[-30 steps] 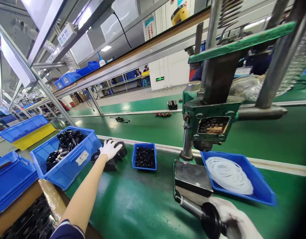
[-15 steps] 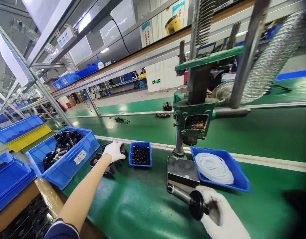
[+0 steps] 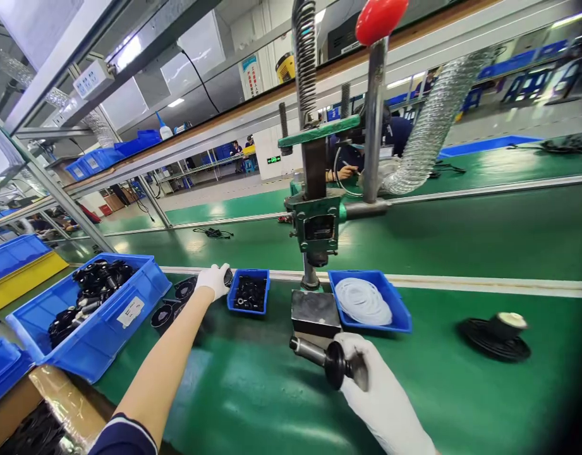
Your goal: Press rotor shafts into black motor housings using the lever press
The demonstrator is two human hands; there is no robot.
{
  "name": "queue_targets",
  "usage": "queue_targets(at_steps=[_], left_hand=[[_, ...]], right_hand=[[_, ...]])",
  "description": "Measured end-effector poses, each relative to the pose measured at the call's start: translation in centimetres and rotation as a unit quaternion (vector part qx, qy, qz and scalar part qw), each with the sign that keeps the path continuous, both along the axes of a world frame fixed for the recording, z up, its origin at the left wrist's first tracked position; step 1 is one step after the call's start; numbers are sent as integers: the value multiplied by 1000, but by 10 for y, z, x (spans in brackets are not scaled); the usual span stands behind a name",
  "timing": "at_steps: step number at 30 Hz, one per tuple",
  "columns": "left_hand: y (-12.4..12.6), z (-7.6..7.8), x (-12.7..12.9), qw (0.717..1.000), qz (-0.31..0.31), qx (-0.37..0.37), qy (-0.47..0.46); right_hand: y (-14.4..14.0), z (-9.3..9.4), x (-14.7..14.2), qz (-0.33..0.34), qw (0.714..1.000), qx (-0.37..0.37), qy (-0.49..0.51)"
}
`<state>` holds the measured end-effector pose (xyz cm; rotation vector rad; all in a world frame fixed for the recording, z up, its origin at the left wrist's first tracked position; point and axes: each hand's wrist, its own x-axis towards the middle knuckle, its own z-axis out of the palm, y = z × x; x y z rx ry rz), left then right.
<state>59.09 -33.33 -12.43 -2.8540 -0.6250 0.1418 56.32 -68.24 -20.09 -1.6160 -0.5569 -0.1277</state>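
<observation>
My left hand (image 3: 213,279), in a white glove, reaches far forward and grips a black round part (image 3: 227,277) between a large blue bin of black parts (image 3: 89,309) and a small blue tray of black rings (image 3: 249,292). Other black round parts (image 3: 170,306) lie on the green bench under my arm. My right hand (image 3: 373,382), also gloved, holds a black disc on a metal shaft (image 3: 326,360) just in front of the dark base block (image 3: 314,313) of a green hand press (image 3: 316,221).
A blue tray of white rings (image 3: 366,302) sits right of the press. A black disc part with a pale cap (image 3: 497,335) lies at the right. More blue and yellow bins (image 3: 16,268) stand at the left. Another person (image 3: 395,136) works behind the press.
The view has swung right and pulled back, showing the press's red knob and the disc part at right. My left hand stays on the black part; my right hand keeps the shafted disc.
</observation>
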Motion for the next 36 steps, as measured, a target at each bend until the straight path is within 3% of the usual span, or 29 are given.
queue_targets(at_steps=[4,8,15,19,23,25,27,29,33,36], left_hand=[[-12,2,8,1000,2,-21,13],[-29,8,-5,1000,19,-22,10],[-53,-2,-68,994,32,-88,47],[-44,-6,-113,984,-20,-169,51],[-28,-16,-145,969,-5,-246,4],[-28,-30,-151,940,-34,-337,-22],[-35,-48,-149,879,-90,-465,-55],[-47,-66,-142,819,-132,-549,-104],[-78,-89,-126,803,-162,-545,-180],[-100,-86,-123,799,-183,-536,-200]], right_hand=[[-1,-1,2,-2,1000,13,3],[-2,2,2,3,999,42,12],[-4,8,4,17,993,98,59],[-4,7,4,29,991,108,70],[-2,7,2,28,989,123,77],[-2,7,1,34,987,130,90],[-1,6,0,42,986,132,98],[-1,4,0,46,985,132,101],[0,0,1,53,978,154,127],[-1,-1,3,54,972,181,138]])
